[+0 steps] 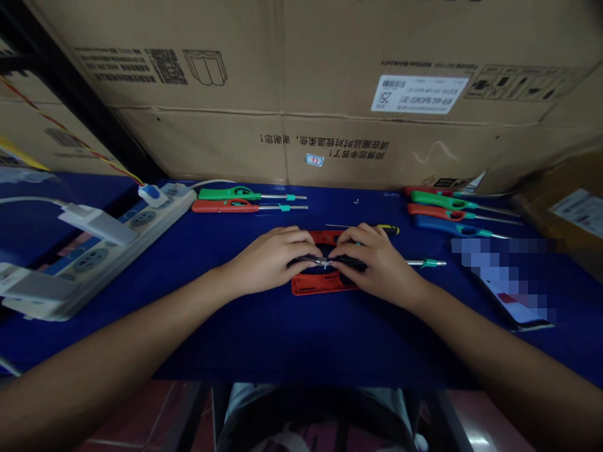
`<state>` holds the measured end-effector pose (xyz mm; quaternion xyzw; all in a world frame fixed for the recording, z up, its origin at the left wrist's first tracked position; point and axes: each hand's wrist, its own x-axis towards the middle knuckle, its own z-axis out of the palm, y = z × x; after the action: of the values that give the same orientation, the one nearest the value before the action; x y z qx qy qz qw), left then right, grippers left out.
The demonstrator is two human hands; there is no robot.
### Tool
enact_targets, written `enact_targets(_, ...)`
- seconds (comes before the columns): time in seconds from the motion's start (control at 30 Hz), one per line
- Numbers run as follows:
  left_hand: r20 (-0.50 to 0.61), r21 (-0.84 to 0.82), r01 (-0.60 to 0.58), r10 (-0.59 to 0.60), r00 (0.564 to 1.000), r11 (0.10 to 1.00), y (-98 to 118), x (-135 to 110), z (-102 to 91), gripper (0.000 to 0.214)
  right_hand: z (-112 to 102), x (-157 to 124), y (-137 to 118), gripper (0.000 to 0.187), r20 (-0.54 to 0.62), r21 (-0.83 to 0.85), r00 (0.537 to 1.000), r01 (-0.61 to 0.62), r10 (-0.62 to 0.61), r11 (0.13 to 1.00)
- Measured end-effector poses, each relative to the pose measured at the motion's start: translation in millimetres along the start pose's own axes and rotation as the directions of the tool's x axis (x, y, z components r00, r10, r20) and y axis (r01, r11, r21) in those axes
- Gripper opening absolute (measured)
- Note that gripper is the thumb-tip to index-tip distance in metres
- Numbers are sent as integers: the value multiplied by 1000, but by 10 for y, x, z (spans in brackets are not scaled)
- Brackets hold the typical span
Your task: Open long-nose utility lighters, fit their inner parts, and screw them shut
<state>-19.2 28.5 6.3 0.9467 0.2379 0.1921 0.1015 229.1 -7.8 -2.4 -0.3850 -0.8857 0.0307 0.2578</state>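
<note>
At mid-frame an opened red lighter (pixel 320 284) lies on the blue table (pixel 264 339). A thin metal rod (pixel 315 259) is pinched over it by the closed fingertips of the left hand (pixel 271 258) and right hand (pixel 377 263). Fitting seems under way, so careful alignment is called for.

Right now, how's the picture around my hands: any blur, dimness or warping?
Head view: dim; left hand and right hand on the red lighter body fairly sharp; power strip at left blurred; cardboard box bowed by lens distortion; pixelated patch at right.
</note>
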Motion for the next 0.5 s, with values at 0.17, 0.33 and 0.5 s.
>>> enact_targets(0.17, -10, 44, 20, -19, 1000, 999, -31, -6, 3, 19, -20, -9, 1, 11, 32, -26, 999, -15, 16, 1000)
enact_targets(0.33, 21, 31, 127, -128, 992, 991, -82, -14, -6, 19, -8, -23, 68, 12, -42, -44, 993, -111, 109, 993)
enact_targets(0.5, 21, -30, 214, -213, 977, 976, -78, -40, 4, 22, 2, -14, 71, 11, -39, -6, 993, -114, 114, 993)
